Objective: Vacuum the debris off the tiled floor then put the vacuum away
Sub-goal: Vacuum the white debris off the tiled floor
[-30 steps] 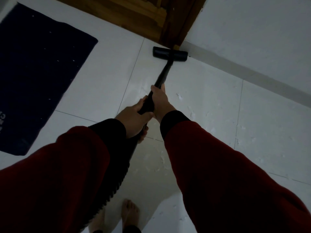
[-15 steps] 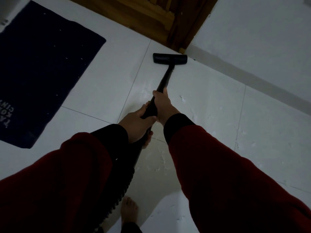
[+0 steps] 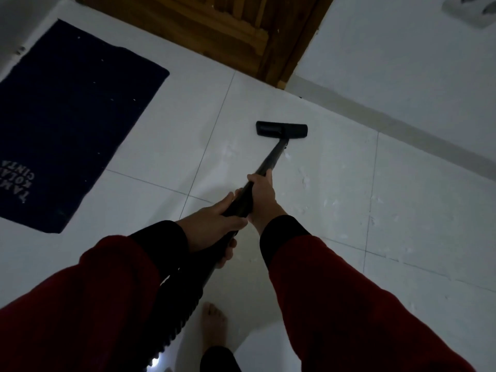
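A bare foot (image 3: 213, 326) stands on the white tiled floor (image 3: 166, 146) at the bottom edge, its ankle cut off by a dark trouser leg. Beside it the ribbed vacuum hose (image 3: 177, 318) drops into shadow, its lower end lost against the dark sleeve; a small bright glint shows near the bottom edge, and what it is cannot be told. Two red sleeves with black cuffs fill the lower corners. The left hand (image 3: 212, 226) wraps around the black vacuum wand (image 3: 271, 163) from above, its fingertips curling out beneath the tube. The right hand (image 3: 261, 200) grips the wand just ahead, touching the left, thumb lying along the tube. The wand slants forward to the floor nozzle (image 3: 281, 129), which sits flat on a tile. Pale debris flecks (image 3: 304, 179) lie scattered right of the wand, faint in the dim light. To the left lies a dark mat (image 3: 72, 116), its lettering partly cut off. Beyond stands a wooden door (image 3: 214, 30), top cropped.
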The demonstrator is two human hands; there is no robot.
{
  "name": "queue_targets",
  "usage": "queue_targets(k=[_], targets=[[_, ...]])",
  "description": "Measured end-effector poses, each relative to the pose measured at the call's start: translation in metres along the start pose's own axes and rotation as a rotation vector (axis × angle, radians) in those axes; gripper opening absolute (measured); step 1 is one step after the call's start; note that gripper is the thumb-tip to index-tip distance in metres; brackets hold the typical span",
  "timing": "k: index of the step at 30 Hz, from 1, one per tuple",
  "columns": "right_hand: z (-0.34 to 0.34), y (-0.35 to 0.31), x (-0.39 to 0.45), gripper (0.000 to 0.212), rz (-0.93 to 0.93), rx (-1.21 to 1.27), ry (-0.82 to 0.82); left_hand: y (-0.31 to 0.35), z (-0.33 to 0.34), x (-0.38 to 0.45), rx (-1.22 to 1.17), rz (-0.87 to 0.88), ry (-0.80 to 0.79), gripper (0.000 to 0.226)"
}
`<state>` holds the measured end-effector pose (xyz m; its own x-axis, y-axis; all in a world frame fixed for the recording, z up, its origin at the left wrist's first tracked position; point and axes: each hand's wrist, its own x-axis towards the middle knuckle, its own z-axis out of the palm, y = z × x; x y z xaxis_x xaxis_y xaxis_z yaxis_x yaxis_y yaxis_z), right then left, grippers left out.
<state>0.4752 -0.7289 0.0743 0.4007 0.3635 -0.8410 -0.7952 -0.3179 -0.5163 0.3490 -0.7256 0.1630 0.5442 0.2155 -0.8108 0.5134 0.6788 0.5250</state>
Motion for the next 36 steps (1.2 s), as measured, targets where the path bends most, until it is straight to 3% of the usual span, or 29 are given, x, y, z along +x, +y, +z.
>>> queue_targets(k=[25,36], targets=[[-0.051,0.117,-0.107,0.059,0.006,-0.128,0.034,-0.130,0.015,-0.103,0.107,0.059,-0.018,0.061],[-0.107,0.146,-0.135,0.059,0.032,-0.186,-0.025,-0.182,0.064,-0.121,0.080,0.070,0.012,0.058]])
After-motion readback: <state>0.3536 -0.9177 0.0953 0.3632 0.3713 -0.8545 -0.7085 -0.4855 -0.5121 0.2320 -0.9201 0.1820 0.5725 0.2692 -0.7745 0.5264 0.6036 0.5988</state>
